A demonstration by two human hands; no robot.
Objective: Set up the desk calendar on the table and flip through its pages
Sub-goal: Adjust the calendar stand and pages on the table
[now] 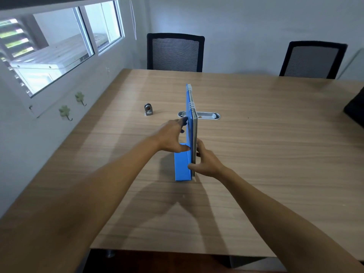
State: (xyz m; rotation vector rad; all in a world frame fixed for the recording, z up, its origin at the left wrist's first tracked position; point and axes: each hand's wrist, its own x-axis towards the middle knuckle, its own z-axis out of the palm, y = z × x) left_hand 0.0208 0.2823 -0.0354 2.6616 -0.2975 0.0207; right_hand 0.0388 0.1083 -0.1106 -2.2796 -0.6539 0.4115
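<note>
Desk calendar (190, 123): blue cover, grey page block, white spiral binding at top edge; standing on edge at mid counter (275, 154), seen end-on, blue base flap (182, 166) folding out to the left and lying on the wood. No printing, brand or label readable from this angle.

Left hand (171, 136): pressing against the blue face, fingers spread flat along the cover, thumb resting low near the fold of the flap.

Right hand (206, 162): gripping the near end of the calendar, thumb reaching across onto the blue side, fingers bracing the grey page side.

Counter: light wood grain, carrying the calendar; oval metal cable grommet (206, 115) set in the surface just behind the calendar, partly hidden by it.

Small metal fitting (148, 110): standing on the counter left of the grommet, apart from the calendar; no marking legible.

Chairs (175, 52): two, black mesh backs, standing at the far edge.

Wall hooks (64, 112): two, green clover shape, hanging below the window (59, 46).
</note>
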